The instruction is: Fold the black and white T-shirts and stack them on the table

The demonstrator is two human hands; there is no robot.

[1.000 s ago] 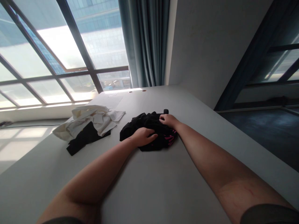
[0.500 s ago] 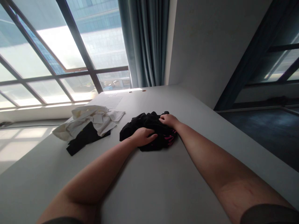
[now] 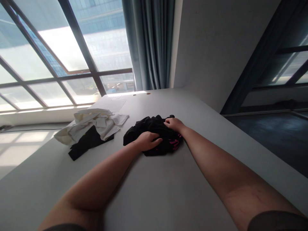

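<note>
**Crumpled black cloth under two hands, right of a white cloth pile**

A crumpled black cloth bundle with pink print (image 3: 154, 124) is seen to the right of the loose, rumpled white cloth pile (image 3: 92, 119), both being supported by a smooth white table (image 3: 149, 186). A dark, flat cloth strip (image 3: 89, 142) is placed along the pile's near edge. The left hand (image 3: 146, 141), nearer the pile, is laid over the bundle, thumb held apart; whether a fold is gripped cannot be told. The right hand (image 3: 173, 124), farther from the pile, is curled closed on the bundle's edge. The handling is judged unfinished: the bundle is gathered, neither flattened nor neatly folded. No container is seen.
</note>
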